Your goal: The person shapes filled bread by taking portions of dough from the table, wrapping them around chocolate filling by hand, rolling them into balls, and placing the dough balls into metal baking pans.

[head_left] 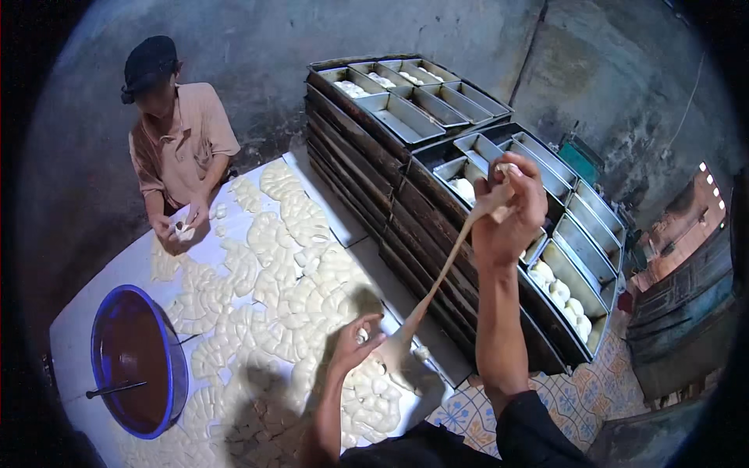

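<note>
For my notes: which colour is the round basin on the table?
Blue basin, brown filling inside; head view.

The right hand [509, 209] hides the upper end of the dough strip [441, 273] and part of a tin [468, 183] behind it. The left hand [355, 343] closes over a small dough piece, mostly unseen. The stacked trays' [367, 168] lower layers show only edges. The worktop [117, 269] runs off the bottom edge.

Pale cream dough pieces [273, 296] cover the white table [125, 269], a blue-rimmed bowl [175, 374] holds brown filling [133, 351], grey metal tins [406, 117] hold whitish dough, and the floor tiles [577, 398] show a blue-and-cream floral pattern.
</note>
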The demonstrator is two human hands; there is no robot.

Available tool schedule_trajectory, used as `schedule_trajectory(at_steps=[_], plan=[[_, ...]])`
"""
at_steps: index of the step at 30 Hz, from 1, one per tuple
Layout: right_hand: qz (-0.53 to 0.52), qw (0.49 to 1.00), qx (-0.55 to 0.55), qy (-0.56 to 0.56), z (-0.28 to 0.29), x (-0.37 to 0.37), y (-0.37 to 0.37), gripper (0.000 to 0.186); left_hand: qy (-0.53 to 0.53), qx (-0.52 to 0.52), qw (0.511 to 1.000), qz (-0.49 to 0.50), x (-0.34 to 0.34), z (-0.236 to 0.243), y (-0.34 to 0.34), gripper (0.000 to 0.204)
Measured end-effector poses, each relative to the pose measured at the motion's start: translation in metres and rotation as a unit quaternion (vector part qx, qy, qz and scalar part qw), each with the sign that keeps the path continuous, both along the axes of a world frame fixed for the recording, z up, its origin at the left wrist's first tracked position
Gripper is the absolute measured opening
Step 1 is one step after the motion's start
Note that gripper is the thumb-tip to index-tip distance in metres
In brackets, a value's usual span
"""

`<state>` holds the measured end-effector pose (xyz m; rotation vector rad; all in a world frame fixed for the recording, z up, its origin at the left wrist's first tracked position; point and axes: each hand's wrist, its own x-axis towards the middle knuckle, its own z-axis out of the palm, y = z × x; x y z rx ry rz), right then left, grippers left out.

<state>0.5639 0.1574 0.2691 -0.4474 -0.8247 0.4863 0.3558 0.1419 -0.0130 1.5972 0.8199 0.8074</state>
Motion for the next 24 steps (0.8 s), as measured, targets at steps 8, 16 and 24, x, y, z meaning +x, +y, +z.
schedule_trajectory(at_steps=[8,16,24], plan=[[0.064,0.997,-0.008,0.032,-0.003,-0.021,0.009,0.017,0.05,0.061,0.996,0.029,0.05,0.046,-0.013,0.041],[0.04,0.981,0.167,-0.091,0.009,-0.002,-0.079,0.03,0.131,-0.019,0.99,0.058,0.021,-0.012,0.02,0.024],[0.088,0.736,-0.441,-0.506,-0.268,0.034,-0.164,0.049,0.024,-0.038,0.999,0.007,0.019,0.005,0.028,0.021]])
